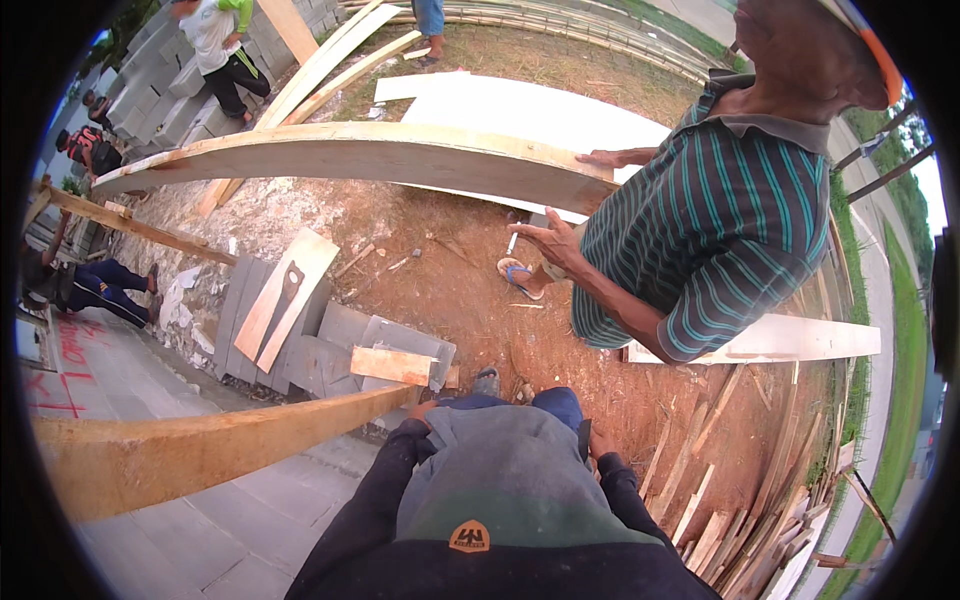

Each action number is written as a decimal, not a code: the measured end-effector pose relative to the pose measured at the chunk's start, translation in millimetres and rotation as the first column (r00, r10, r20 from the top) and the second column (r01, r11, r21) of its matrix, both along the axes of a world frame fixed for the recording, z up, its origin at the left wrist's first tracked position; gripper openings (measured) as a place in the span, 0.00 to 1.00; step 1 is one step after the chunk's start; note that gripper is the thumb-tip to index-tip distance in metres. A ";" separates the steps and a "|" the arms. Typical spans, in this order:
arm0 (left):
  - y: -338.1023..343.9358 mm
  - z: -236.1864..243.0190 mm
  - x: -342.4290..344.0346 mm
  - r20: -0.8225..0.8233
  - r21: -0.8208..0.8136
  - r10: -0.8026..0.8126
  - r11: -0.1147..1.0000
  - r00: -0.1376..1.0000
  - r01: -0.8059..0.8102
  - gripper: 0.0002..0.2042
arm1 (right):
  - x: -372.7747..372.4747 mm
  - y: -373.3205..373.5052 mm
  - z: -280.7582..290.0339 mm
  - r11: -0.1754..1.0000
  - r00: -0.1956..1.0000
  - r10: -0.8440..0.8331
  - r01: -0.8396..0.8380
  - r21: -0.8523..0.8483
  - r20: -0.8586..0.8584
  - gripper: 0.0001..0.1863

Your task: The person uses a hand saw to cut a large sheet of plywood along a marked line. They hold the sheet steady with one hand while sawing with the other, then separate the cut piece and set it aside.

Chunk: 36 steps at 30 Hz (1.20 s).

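Observation:
My left hand [423, 412] is low by my thigh, next to the near end of a long timber beam [230, 440] that reaches off to the left. Its fingers are mostly hidden, and I cannot tell whether it grips the beam. At my right hip, my right hand [602, 440] is beside a dark object [584, 438] too small to name; its fingers are unclear. A short wood block [393, 364] rests on grey concrete blocks [330, 342] in front of me. Farther left, a handsaw [292, 284] lies on a pale board [312, 258].
A co-worker in a striped shirt [720, 220] stands ahead right, one hand [612, 158] at the end of a long board [360, 155] on edge. White panels [530, 110] lie behind it. Scrap timber [735, 530] is piled at right. Other people stand at far left.

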<state>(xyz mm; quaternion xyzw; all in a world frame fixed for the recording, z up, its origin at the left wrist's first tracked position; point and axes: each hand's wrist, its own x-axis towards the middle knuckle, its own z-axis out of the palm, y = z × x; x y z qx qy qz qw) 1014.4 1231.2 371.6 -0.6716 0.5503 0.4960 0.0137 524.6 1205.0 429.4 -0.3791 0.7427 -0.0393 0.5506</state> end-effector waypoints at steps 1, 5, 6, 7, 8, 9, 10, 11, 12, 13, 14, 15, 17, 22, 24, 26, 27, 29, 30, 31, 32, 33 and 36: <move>22.1 -25.5 13.2 -0.068 -0.057 0.109 0.992 0.992 -0.113 0.25 | 1.4 4.2 -1.9 0.999 0.999 0.034 -0.035 -0.031 -0.022 0.35; 76.2 -71.6 23.4 -0.132 0.056 0.488 0.873 0.863 -0.485 0.25 | 19.6 12.0 22.7 0.996 0.977 0.087 -0.086 0.013 -0.193 0.31; 77.8 -68.5 17.9 -0.044 0.112 0.455 0.887 0.889 -0.449 0.26 | 18.8 11.3 28.4 0.996 0.971 0.081 -0.073 0.043 -0.226 0.31; 81.5 -67.4 18.2 -0.010 0.151 0.449 0.884 0.894 -0.442 0.26 | 22.5 9.6 32.6 0.995 0.966 0.084 -0.068 0.075 -0.245 0.30; 85.3 -67.1 21.1 0.026 0.183 0.449 0.876 0.893 -0.446 0.27 | 24.5 12.5 30.1 0.995 0.958 0.092 -0.081 0.053 -0.273 0.30; 81.2 -66.9 18.1 0.040 0.174 0.424 0.889 0.905 -0.424 0.27 | 20.4 12.2 23.2 0.995 0.964 0.100 -0.097 0.022 -0.246 0.29; 78.6 -65.9 17.7 0.059 0.167 0.401 0.899 0.914 -0.405 0.28 | 13.8 11.6 10.0 0.993 0.970 0.112 -0.116 -0.006 -0.216 0.28; 81.3 -66.8 24.2 0.065 0.117 0.324 0.937 0.944 -0.330 0.27 | 12.4 11.1 -4.0 0.990 0.976 0.128 -0.135 -0.029 -0.173 0.27; 84.9 -71.0 33.2 0.081 0.071 0.248 0.965 0.965 -0.254 0.26 | 17.3 7.4 -15.7 0.991 0.983 0.113 -0.122 -0.049 -0.143 0.26; 84.0 -71.3 43.5 0.100 0.030 0.170 0.984 0.980 -0.174 0.26 | 22.7 2.5 -27.4 0.992 0.988 0.099 -0.107 -0.067 -0.115 0.24; 64.0 -54.0 20.3 0.098 0.092 0.399 0.908 0.912 -0.408 0.24 | 7.5 3.8 -37.6 0.995 0.989 0.054 -0.065 -0.078 -0.135 0.23; 52.5 -47.2 14.1 0.085 0.063 0.378 0.921 0.922 -0.383 0.23 | -7.9 3.9 -60.6 0.996 0.991 0.037 -0.047 -0.081 -0.126 0.22; 26.5 -42.7 9.6 0.059 -0.016 0.336 0.942 0.940 -0.336 0.23 | -34.2 -9.2 -107.9 0.994 0.995 0.002 -0.013 -0.107 -0.103 0.21; 22.6 -27.4 21.9 -0.030 0.019 0.475 0.880 0.880 -0.474 0.28 | 5.1 -39.0 -98.2 0.992 0.995 0.054 -0.062 -0.106 -0.078 0.24; 15.8 -42.4 24.7 -0.047 0.027 0.520 0.854 0.853 -0.519 0.29 | 8.9 -54.2 -113.6 0.978 0.990 0.086 -0.105 -0.179 -0.113 0.25; 20.6 -33.4 22.6 0.015 -0.001 0.493 0.870 0.870 -0.493 0.29 | 31.3 -61.0 -90.1 0.979 0.984 0.068 -0.097 -0.178 -0.165 0.14; 25.5 -28.0 20.5 0.044 -0.012 0.482 0.876 0.875 -0.482 0.29 | 38.6 -67.2 -71.6 0.984 0.981 0.076 -0.102 -0.144 -0.176 0.15; 28.4 -21.0 19.9 0.056 0.071 0.505 0.858 0.861 -0.508 0.29 | 53.5 -76.6 -29.3 0.972 0.978 0.090 -0.128 -0.199 -0.186 0.21; 25.4 -20.9 17.1 0.057 0.112 0.507 0.853 0.860 -0.510 0.29 | 54.4 -80.9 -15.3 0.974 0.981 0.068 -0.105 -0.200 -0.184 0.22; 30.1 -27.9 18.2 0.090 0.076 0.500 0.859 0.861 -0.507 0.29 | 58.5 -87.2 -8.8 0.974 0.983 0.060 -0.096 -0.208 -0.172 0.23; 35.7 -38.3 20.4 0.126 0.037 0.492 0.865 0.861 -0.500 0.29 | 62.8 -93.5 -4.3 0.967 0.982 0.077 -0.116 -0.228 -0.172 0.24; 34.0 -45.7 20.0 0.153 -0.002 0.486 0.871 0.861 -0.491 0.29 | 58.8 -100.0 -9.0 0.958 0.979 0.092 -0.137 -0.252 -0.182 0.25; 22.1 -43.5 10.9 0.178 0.103 0.430 0.886 0.885 -0.452 0.29 | 50.1 -112.3 -1.3 0.963 0.960 0.124 -0.178 -0.204 -0.249 0.28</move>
